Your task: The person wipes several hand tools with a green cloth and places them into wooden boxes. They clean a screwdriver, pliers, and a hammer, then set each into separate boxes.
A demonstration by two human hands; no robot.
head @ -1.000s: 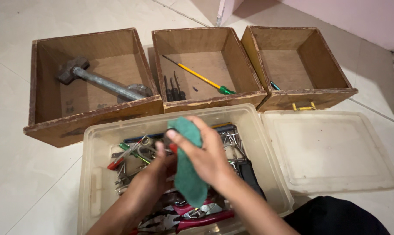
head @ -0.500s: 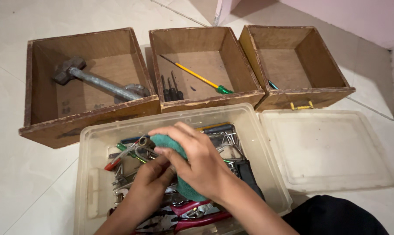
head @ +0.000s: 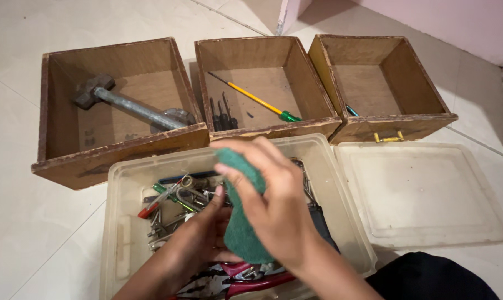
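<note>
Two hands meeting over the clear plastic tub of tools on the floor: right hand grasping a green cloth, left hand beneath it, grip impossible to tell. Three wooden boxes lying beyond, far side: a metal bar inside the left, a yellow screwdriver inside the middle. Tub lid lying right.

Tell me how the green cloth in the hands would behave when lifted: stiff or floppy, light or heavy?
The green cloth is probably floppy: it bends over the fingers and hangs down below the right hand. It seems light, since a loose grip is enough. It is unlikely to slip, because the left hand also presses against it.
</note>
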